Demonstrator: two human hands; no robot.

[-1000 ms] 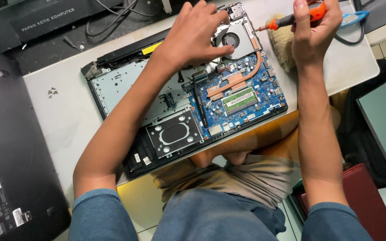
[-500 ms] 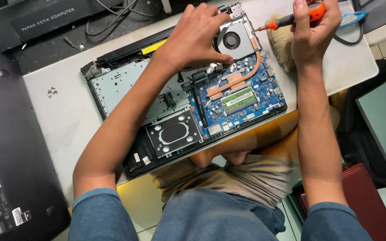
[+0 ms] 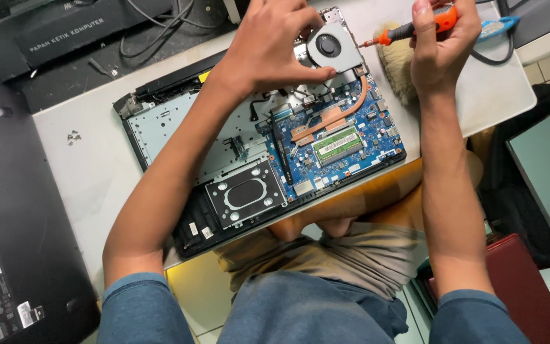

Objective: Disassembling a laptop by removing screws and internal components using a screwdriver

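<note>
Closest to you, your knees and lap sit under the table edge (image 3: pixel 84 165), and right above them the opened laptop (image 3: pixel 160 127) lies with its bottom cover already off, insides fully exposed. Nearest your body is the empty drive bay frame (image 3: pixel 247 193), nothing mounted in it, so that part looks cleared out. Moving up, the blue mainboard (image 3: pixel 364 137) is in place in the chassis, with the green memory stick (image 3: pixel 337 145) seated and the copper heat pipe (image 3: pixel 326 120) running across it toward the far corner. So the board and the cooling look not yet removed, by my reading.

Further out, your left hand (image 3: pixel 268 48) is curled over the far edge of the chassis, thumb and fingertips closing on the cooling fan (image 3: pixel 330 46), gripping its housing rather than lying flat. Whether the fan is free or fastened I cannot tell. Your right hand (image 3: pixel 437 54) is wrapped tight around the orange-handled screwdriver (image 3: pixel 415 28), its tip pointing toward the fan corner but held off it, just beside a pale bristle brush (image 3: pixel 397 60).

Off to the far left, a few loose screws (image 3: pixel 73 136) rest on the table, a sign some fasteners are out. I'd judge this mid-teardown: cover and drive done, fan in hand, board left.
</note>
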